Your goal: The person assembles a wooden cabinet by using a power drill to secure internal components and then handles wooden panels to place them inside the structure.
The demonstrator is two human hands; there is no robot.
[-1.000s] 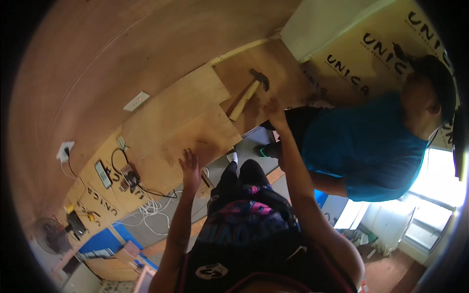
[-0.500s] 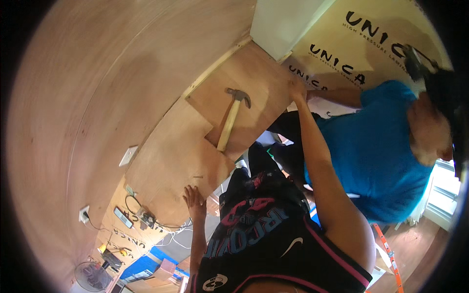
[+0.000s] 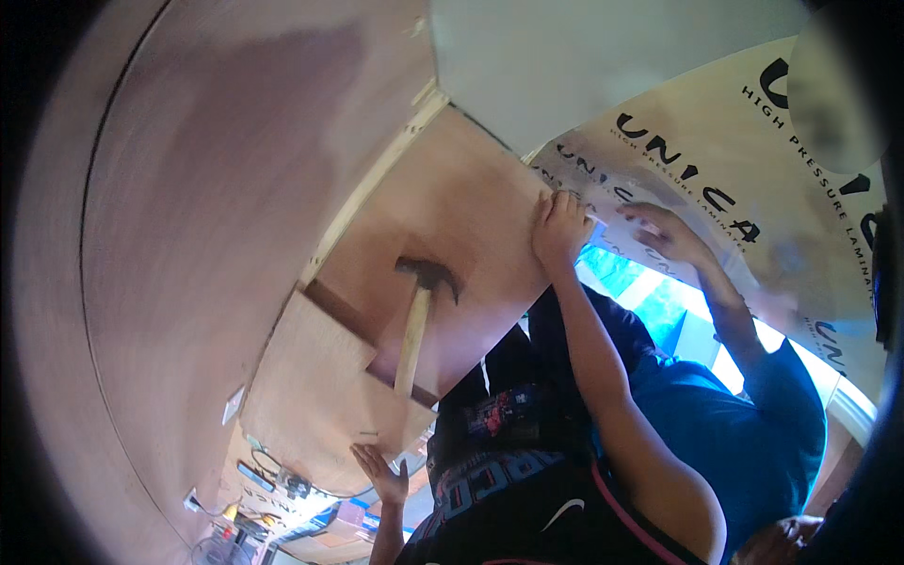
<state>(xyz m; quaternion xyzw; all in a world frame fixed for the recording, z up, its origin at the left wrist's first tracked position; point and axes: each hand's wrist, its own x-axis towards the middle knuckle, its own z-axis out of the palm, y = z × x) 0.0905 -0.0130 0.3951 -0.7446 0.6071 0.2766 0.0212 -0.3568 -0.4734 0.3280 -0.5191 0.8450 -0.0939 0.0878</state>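
My right hand [image 3: 560,229] is closed over the right edge of a brown plywood panel [image 3: 471,217]. A claw hammer [image 3: 412,334] with a wooden handle and dark head lies on that panel, the handle's end reaching across a stepped seam. Nearer me is a lighter plywood piece [image 3: 315,377] with a notched edge. My left hand [image 3: 383,476] is open with fingers outstretched at this piece's near edge, beside a small nail-like object [image 3: 368,433]. A dark brown strip [image 3: 341,314] shows along the seam between the two boards.
A co-worker in a blue shirt [image 3: 744,447] is close on the right, one hand [image 3: 659,231] raised near my right hand. A tall plywood wall [image 3: 217,188] runs along the left. Cables, a phone [image 3: 254,475] and a fan [image 3: 221,551] sit at lower left.
The view has shifted, and the boards appear larger. A strip has appeared along the seam. The co-worker has bent lower, with a hand now raised. My hands stay at the board edges.
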